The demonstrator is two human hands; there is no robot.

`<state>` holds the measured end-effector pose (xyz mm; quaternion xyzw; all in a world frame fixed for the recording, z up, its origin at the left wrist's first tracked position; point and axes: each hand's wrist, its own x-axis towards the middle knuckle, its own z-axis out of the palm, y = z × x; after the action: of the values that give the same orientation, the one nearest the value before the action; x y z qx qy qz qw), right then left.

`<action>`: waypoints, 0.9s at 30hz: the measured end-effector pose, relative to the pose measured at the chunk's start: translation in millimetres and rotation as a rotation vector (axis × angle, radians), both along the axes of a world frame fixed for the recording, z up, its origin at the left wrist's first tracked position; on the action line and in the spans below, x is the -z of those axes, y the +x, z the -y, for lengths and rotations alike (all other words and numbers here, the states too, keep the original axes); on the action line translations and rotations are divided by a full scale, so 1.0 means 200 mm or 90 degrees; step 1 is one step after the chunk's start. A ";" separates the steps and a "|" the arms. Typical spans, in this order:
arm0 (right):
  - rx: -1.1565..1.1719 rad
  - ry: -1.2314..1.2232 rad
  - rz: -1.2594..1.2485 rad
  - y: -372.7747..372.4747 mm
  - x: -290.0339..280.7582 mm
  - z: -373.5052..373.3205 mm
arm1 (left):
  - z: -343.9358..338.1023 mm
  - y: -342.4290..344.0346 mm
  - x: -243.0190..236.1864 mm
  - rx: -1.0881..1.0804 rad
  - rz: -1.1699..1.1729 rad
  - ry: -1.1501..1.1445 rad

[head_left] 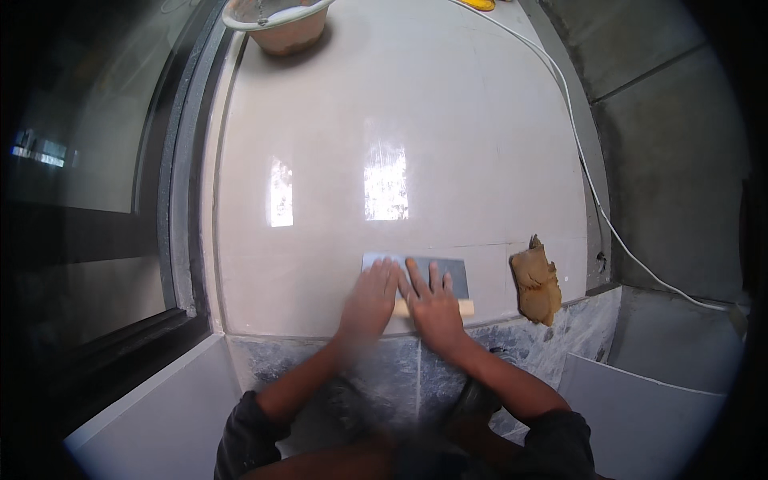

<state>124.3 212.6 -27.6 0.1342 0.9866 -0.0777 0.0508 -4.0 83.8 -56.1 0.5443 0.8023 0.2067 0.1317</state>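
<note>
Clock read from the view's centre, noon at top
9 o'clock: dark frame [182, 216] along the edge of the pale floor [496, 160]
11: basin [290, 34], pale rim, wall stained orange
6: left hand [370, 300], partly blurred, fingers laid straight along the trowel's left end; thumb hidden
5, just below centre: trowel [457, 270], grey rectangular plate lying on the floor, pale wood grip [466, 307] on its near side. Looks thin, stiff and fairly light; unlikely to break, though its edges may nick a tile. Smooth plate likely slick if damp, so best hold is the grip, near its middle
5: right hand [433, 308], fingers spread flat on the plate, palm above the grip, not clenched; whether the thumb hooks under, cannot tell
1: something yellow [478, 3], cut off by the top edge
Between 3 and 4: crumpled brown pad [537, 282], near the right hand, not touching
2 to past 3: white cable [578, 136]
No brand, label or readable writing seen on trowel, basin or pad
</note>
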 end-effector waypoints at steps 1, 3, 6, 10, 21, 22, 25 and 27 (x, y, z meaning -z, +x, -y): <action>-0.038 -0.008 0.025 0.08 -0.05 0.04 | 0.10 0.09 -0.02 0.021 -0.015 -0.031; -0.083 -0.035 0.081 0.16 -0.13 0.11 | 0.20 0.15 -0.10 0.046 0.016 -0.103; -0.124 -0.124 0.130 0.12 -0.28 0.04 | 0.31 0.15 -0.31 0.019 0.082 -0.143; -0.031 -0.119 0.158 -0.13 -0.35 -0.49 | 0.30 -0.06 -0.47 -0.096 0.007 0.059; -0.049 -0.200 0.063 -0.59 -0.08 -0.87 | 0.77 -0.15 0.01 -0.290 0.109 0.109; -0.052 -0.203 0.069 -0.61 -0.08 -0.89 | 0.76 -0.15 0.00 -0.301 0.128 0.124; -0.012 -0.191 0.102 -0.67 -0.14 -0.94 | 0.75 -0.16 -0.01 -0.279 0.044 0.076; -0.063 -0.168 0.056 -0.65 -0.10 -0.90 | 0.74 -0.16 -0.03 -0.280 0.044 0.077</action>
<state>-6.3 392.7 -6.7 0.0808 0.9701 -0.1980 0.1147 -35.6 -63.9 -50.9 0.3560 0.8826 0.2967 0.0783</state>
